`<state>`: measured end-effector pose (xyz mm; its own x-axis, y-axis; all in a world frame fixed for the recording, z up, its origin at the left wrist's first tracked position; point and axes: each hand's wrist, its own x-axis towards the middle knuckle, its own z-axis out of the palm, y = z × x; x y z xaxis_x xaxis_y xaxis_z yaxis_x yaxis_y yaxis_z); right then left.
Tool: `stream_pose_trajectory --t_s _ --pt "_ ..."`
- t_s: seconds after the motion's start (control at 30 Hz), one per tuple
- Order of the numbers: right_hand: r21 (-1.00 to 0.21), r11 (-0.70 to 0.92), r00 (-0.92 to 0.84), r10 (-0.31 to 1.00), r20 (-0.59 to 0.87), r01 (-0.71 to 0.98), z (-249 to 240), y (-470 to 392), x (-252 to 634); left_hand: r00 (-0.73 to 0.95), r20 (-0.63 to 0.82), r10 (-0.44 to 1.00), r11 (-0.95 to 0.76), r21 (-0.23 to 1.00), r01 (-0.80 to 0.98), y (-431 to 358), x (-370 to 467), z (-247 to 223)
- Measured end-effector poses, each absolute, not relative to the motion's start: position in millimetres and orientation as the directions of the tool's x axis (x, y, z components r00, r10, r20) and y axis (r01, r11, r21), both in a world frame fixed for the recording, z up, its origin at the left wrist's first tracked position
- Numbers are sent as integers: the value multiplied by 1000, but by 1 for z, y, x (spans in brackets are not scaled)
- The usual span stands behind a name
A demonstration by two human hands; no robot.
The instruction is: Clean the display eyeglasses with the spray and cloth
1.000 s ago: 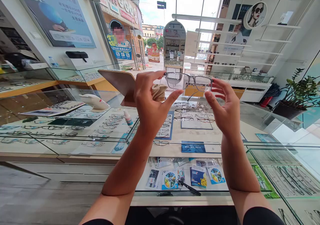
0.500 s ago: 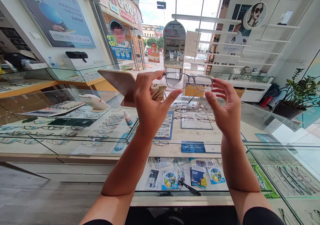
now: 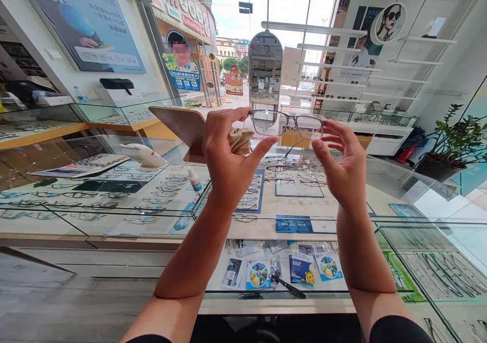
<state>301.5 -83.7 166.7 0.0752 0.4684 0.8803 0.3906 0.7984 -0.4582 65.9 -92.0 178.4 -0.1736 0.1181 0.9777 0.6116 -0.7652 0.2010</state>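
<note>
Eyeglasses (image 3: 288, 121) | left fingers (image 3: 236, 113), right fingers (image 3: 339, 128) pinching opposite sides | beige cloth (image 3: 240, 140) in left hand (image 3: 224, 160)

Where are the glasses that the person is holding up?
In the head view, the glasses are just right of the middle, held up between the left hand and the right hand, above the glass counter.

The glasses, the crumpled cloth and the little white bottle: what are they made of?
Glasses: the smooth, greyish rims look like plastic, perhaps with metal parts; the lenses are clear, since the background shows through, but could be plastic or glass.
Cloth: soft-looking, matte beige fabric, judging by its folds.
Bottle: probably smooth plastic, as its pale body and narrow top suggest.
</note>
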Motion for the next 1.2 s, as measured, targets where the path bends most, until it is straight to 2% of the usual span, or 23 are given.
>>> stream_pose_trajectory --t_s 0.17,0.4,0.7,0.77,0.97,1.2 --pt "-411 806 77 421 904 426 165 -80 302 -168 981 102 -751 187 633 -93 67 179" --pt "-230 811 98 211 973 538 163 -76 299 -127 987 102 -787 158 596 -77 61 174" --pt "-86 767 51 69 996 635 161 -73 296 -150 988 45 -764 131 632 -73 66 170" --pt "-90 791 56 70 996 605 160 -73 295 -171 983 72 -751 166 639 -73 67 170" --pt "-216 816 110 187 976 536 158 -80 290 -218 968 124 -764 233 602 -72 68 166" --pt "-197 803 118 159 980 562 160 -80 288 -214 970 114 -753 224 618 -69 68 163"
